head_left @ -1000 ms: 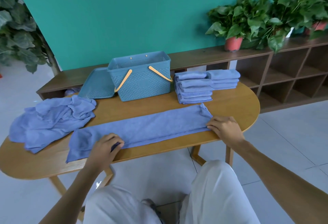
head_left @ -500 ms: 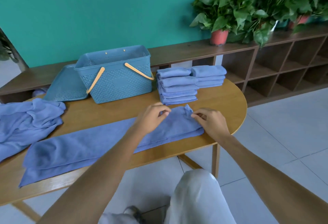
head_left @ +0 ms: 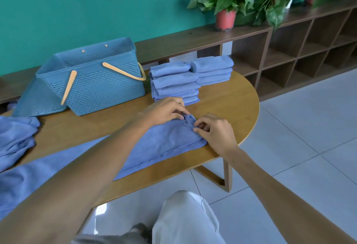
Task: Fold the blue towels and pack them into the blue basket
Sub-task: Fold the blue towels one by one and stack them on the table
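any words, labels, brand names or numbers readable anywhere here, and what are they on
None can be read.
blue basket: a plain raised panel on its front wall, no lettering visible.
folded towels: no tags or print showing.
red plant pot: no marking visible.

A: so what's around, apart from the laundry stuff?

B: oval wooden table [head_left: 228, 96] on a pale tiled floor [head_left: 301, 127]. Teal wall [head_left: 77, 7] behind it, with a long dark wood cubby shelf [head_left: 289, 50] running along it.

A: plants?

B: yep, leafy ones on top of the shelf; nearest sits in a red pot [head_left: 225, 20].
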